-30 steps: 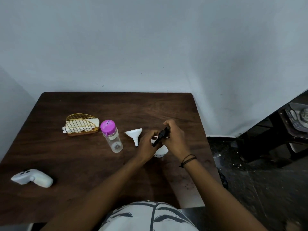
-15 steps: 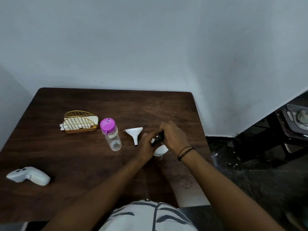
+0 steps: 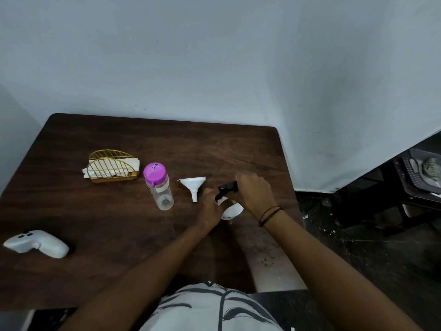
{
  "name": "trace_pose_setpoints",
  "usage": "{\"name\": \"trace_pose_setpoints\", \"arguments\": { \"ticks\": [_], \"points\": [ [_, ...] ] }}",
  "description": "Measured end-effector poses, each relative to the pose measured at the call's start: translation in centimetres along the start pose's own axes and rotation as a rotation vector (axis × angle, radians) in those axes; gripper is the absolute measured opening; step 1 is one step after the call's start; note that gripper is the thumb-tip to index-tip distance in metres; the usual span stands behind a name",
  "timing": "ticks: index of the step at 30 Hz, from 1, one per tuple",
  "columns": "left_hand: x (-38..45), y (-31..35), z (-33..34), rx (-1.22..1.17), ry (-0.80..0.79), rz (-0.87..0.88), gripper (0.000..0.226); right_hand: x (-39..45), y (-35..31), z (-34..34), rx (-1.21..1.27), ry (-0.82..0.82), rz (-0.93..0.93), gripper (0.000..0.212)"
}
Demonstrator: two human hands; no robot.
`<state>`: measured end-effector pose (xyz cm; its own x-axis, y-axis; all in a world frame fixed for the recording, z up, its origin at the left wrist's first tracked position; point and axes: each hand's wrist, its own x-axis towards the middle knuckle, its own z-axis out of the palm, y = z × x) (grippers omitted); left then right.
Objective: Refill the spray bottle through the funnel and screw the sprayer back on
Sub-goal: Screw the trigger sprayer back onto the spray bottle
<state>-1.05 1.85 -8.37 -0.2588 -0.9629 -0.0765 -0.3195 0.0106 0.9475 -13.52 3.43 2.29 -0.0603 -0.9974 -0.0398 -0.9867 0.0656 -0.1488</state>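
A white spray bottle stands on the dark wooden table, mostly hidden by my hands. My left hand is wrapped around its left side. My right hand grips the black sprayer head on top of the bottle, nozzle pointing left. A white funnel lies on its side just left of my left hand, spout toward me. Farther left stands a clear bottle with a pink cap.
A gold wire holder with white napkins sits at the back left. A white controller lies near the left front edge. The table's right edge drops to a dark floor with furniture at far right.
My right hand has turned on the black sprayer head, so the nozzle has swung from upright-diagonal to pointing left. The view has shifted slightly. My left hand stays on the bottle.
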Motion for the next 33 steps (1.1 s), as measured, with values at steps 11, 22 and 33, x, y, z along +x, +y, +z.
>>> {"name": "trace_pose_setpoints", "arguments": {
  "ticks": [11,22,33],
  "points": [
    [0.0,-0.2,0.6,-0.108,0.029,0.002,0.029,-1.1,0.3,2.8,0.207,0.219,0.106,0.028],
    [0.0,0.2,0.6,-0.072,-0.012,-0.011,0.038,0.3,2.3,-1.0,0.332,-0.188,-0.204,0.018],
    [0.0,-0.2,0.3,0.003,-0.068,0.03,0.033,-0.4,0.8,1.7,0.116,-0.011,0.179,0.043]
  ]
}}
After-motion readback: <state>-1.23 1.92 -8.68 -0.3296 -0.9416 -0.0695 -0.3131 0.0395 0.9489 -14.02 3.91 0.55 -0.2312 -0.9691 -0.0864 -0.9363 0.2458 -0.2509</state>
